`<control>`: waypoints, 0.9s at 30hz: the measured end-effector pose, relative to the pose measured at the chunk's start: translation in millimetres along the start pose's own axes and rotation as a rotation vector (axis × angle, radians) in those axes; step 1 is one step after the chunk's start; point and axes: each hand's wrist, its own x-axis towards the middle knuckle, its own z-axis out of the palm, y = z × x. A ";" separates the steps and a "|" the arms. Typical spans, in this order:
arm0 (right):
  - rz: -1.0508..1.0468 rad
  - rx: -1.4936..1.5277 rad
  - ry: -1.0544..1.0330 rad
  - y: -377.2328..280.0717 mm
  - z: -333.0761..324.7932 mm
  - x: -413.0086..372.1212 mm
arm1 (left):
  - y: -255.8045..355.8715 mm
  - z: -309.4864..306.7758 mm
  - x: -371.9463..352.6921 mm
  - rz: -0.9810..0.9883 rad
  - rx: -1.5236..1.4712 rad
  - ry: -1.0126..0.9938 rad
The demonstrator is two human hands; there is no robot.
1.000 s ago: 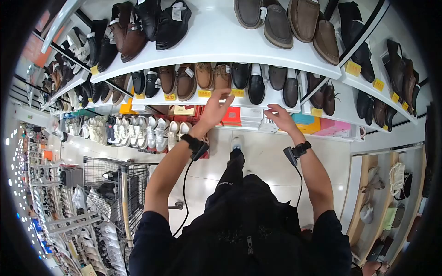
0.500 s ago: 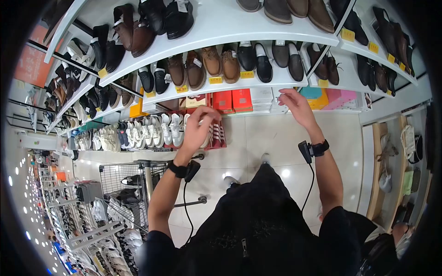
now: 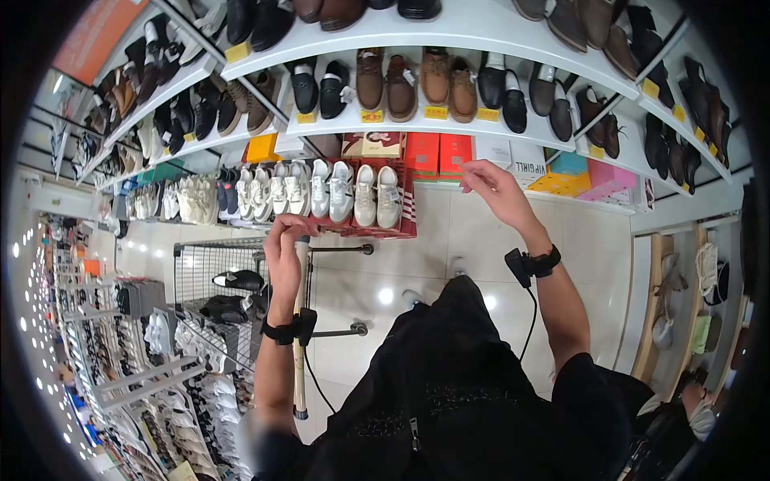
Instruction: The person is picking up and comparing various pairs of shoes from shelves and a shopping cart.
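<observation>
My left hand (image 3: 286, 240) hangs with loosely bent fingers and nothing in them, overlapping the upper end of the shopping cart's handle (image 3: 301, 353). Just above it stand grey-white sneakers (image 3: 330, 192) and beige sneakers (image 3: 377, 196) in pairs on red shoe boxes (image 3: 407, 220). The wire shopping cart (image 3: 210, 260) holds a black shoe (image 3: 240, 279) and other dark shoes (image 3: 228, 308). My right hand (image 3: 499, 192) is held out with its fingers apart and empty, in front of white shoe boxes (image 3: 491, 151) and orange-red boxes (image 3: 455, 152) under the shelf. Each wrist wears a black strap with a wired device.
White curved shelves (image 3: 441, 132) carry brown and black shoes with yellow price tags (image 3: 435, 113). Wooden shelving (image 3: 662, 305) stands on the right. A person (image 3: 696, 401) is partly visible at lower right. Rows of shoes (image 3: 172, 385) fill the lower left. Shiny tiles (image 3: 433, 248) cover the floor.
My left hand has moved down and left, toward the cart handle, uncovering the sneakers. My right hand stays raised, slightly lower. The view has shifted, so the shelf shoes sit farther right.
</observation>
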 end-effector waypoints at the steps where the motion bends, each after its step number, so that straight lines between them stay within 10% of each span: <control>1: 0.001 -0.001 -0.020 -6.3 6.5 1.3 | -1.3 -9.5 -5.5 0.006 -0.009 0.037; 11: 0.048 -0.030 -0.244 -20.3 88.9 98.1 | -2.7 -89.1 -67.6 -0.095 -0.039 0.373; 18: -0.117 0.022 -0.701 -57.6 204.8 172.4 | 5.0 -147.9 -148.9 -0.126 0.143 0.886; 27: -0.193 -0.046 -1.153 -132.0 340.6 193.0 | 10.4 -218.7 -191.9 -0.285 0.177 1.074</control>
